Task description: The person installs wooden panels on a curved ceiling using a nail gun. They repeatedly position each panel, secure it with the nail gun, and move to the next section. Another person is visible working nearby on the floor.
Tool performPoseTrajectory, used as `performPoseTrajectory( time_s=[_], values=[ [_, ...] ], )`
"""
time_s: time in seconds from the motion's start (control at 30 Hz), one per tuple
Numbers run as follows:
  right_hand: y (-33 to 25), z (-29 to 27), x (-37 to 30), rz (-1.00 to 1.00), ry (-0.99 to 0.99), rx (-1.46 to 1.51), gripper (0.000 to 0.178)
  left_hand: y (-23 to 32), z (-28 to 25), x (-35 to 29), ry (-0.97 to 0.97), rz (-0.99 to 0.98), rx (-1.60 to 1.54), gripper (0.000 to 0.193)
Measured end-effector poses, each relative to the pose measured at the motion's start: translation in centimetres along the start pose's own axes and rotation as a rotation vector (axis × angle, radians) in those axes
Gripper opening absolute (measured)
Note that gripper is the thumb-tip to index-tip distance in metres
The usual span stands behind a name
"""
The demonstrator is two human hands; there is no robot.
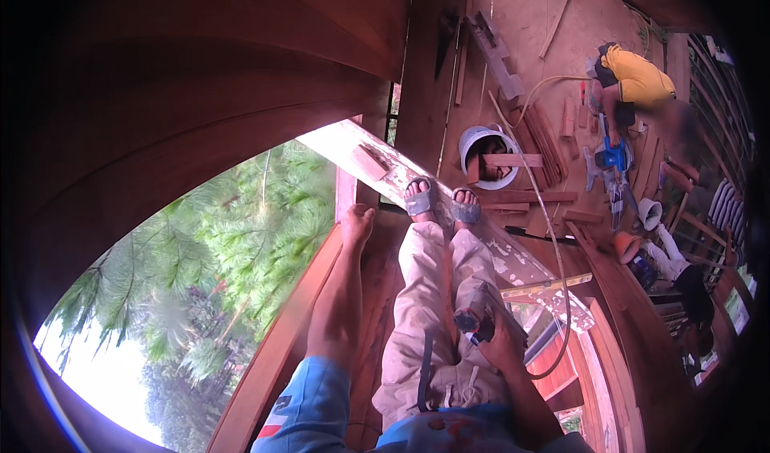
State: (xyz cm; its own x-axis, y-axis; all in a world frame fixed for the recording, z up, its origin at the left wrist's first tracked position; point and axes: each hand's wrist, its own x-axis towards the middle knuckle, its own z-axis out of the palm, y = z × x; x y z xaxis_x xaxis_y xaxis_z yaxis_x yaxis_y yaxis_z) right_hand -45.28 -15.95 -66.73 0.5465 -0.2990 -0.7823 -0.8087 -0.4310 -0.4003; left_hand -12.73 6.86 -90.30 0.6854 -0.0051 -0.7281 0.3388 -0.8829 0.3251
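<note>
My left hand [358, 224] is closed on the edge of a reddish wooden window frame [301, 309], its arm stretched forward. Close to my right thigh, my right hand [503, 347] grips a dark handheld power tool [475, 318]; its exact kind is unclear. A tan hose [566, 297] loops down beside that hand, and whether it joins the tool is hidden. My sandalled feet stand on a worn plank with flaking white paint [401, 172]. A short wood offcut [370, 163] lies on the plank, left of my feet.
Through the opening at left show tree branches [265, 220]. Below at right are a bucket of wood pieces [489, 152], scattered boards [545, 144] and a blue miter saw [613, 158]. A person in a yellow shirt [638, 76] bends over the saw. A wooden level-like strip [547, 286] crosses near my knees.
</note>
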Motion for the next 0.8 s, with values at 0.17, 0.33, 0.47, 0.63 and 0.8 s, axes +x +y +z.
performPoseTrajectory(
  time_s=[0.17,0.33,0.47,0.63,0.8],
  values=[
    [-3.2,-2.1,1.1,0.199,-0.185,-0.029,0.085,-3.0,6.3,9.1,0.046,-0.025,-0.06,0.041],
    [-5.3,-2.5,4.0,0.171,-0.177,-0.112,0.088,-9.5,13.6,17.3,0.258,0.046,0.046,0.073],
    [-5.3,-1.8,4.1,0.37,-0.282,-0.051,0.089,-4.8,15.7,18.4,0.356,-0.029,0.011,0.1],
    [-7.5,-2.8,6.7,0.437,-0.239,-0.111,0.089,-7.7,17.4,23.4,0.3,-0.238,-0.019,0.098],
    [-5.4,-3.0,6.4,0.299,-0.154,-0.07,0.09,-6.7,14.9,19.8,0.447,-0.228,-0.065,0.09]
  ],
)
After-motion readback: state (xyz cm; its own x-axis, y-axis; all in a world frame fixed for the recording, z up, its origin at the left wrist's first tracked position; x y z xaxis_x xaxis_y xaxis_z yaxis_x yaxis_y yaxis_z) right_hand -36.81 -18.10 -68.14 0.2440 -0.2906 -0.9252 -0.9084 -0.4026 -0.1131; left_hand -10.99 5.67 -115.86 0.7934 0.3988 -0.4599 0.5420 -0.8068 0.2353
